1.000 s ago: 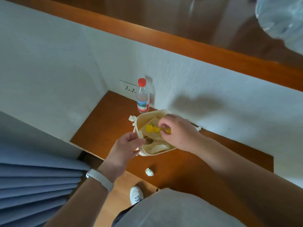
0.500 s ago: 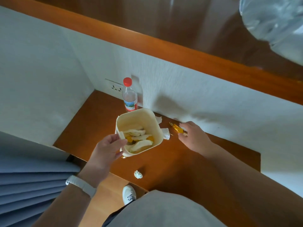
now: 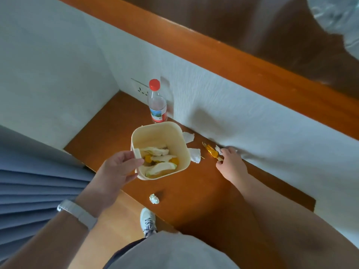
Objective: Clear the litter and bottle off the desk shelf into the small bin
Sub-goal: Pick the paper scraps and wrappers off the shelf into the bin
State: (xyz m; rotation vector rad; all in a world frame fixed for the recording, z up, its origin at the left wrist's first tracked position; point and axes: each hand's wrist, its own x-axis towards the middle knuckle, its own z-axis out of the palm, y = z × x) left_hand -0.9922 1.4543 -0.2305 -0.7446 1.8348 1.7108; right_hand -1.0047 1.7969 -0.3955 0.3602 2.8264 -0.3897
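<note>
My left hand [image 3: 118, 169] grips the near rim of the small cream bin [image 3: 161, 133], which holds white and yellow litter. A clear bottle [image 3: 157, 105] with a red cap stands upright behind the bin, by the wall. My right hand [image 3: 231, 164] reaches to the wall's foot, right of the bin, with its fingertips pinched on the near end of a yellow wrapper [image 3: 209, 151] and a white scrap. The wrapper lies on the brown shelf [image 3: 194, 195]. Two white tissues [image 3: 195, 155] lie against the bin's right side. A crumpled white ball [image 3: 154, 199] sits near the shelf's front edge.
White walls close the shelf at the back and left, with a socket [image 3: 140, 89] behind the bottle. A wooden ledge [image 3: 233, 61] runs above. Blue pleated fabric [image 3: 29, 191] hangs at the left. My shoe [image 3: 148, 222] stands on the floor below the shelf edge.
My right hand left the bin, where it dropped yellow litter, and reached right to the yellow wrapper by the wall. My left hand kept hold of the bin.
</note>
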